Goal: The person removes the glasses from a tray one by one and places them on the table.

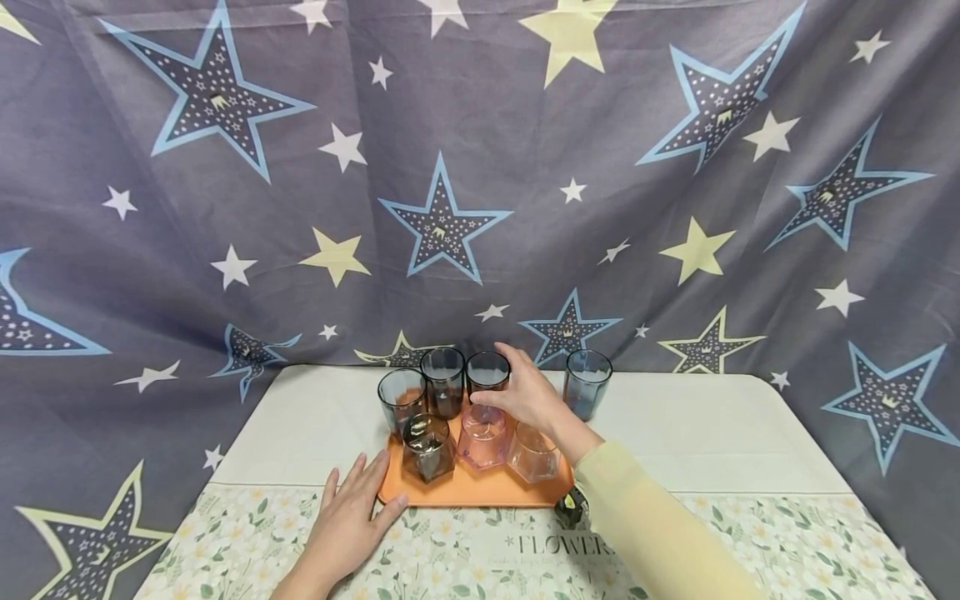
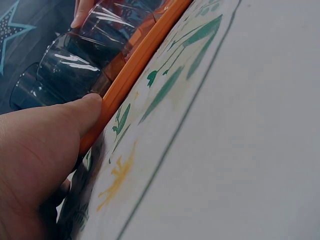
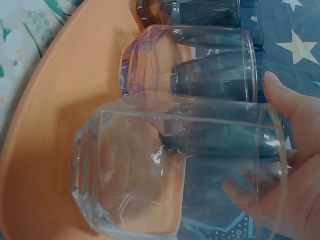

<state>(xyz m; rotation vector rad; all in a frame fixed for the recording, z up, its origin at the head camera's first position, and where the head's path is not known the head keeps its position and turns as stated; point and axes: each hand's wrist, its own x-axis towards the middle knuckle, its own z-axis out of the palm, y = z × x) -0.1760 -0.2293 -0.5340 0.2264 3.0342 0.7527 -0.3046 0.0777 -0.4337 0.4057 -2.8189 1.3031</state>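
My right hand [image 1: 528, 396] comes over the front glasses to a dark blue-grey glass [image 1: 487, 372] in the back row, thumb in front and fingers behind its upper part. In the right wrist view, a clear glass [image 3: 135, 170] partly covers that hand [image 3: 295, 150]. My left hand [image 1: 352, 512] rests at the front left corner of an orange tray [image 1: 487, 497], its thumb against the rim in the left wrist view. The tray also bears two more blue-grey glasses, [image 1: 442, 383] and left glass [image 1: 401, 400], plus a brown glass [image 1: 427, 450] and a pink glass [image 1: 483, 442].
Another blue-grey glass [image 1: 588, 387] stands beyond the tray's back right side. A small dark object [image 1: 572, 507] lies by the tray's front right corner. A floral cloth [image 1: 442, 554] covers the table's front, and a starry curtain [image 1: 480, 125] hangs behind.
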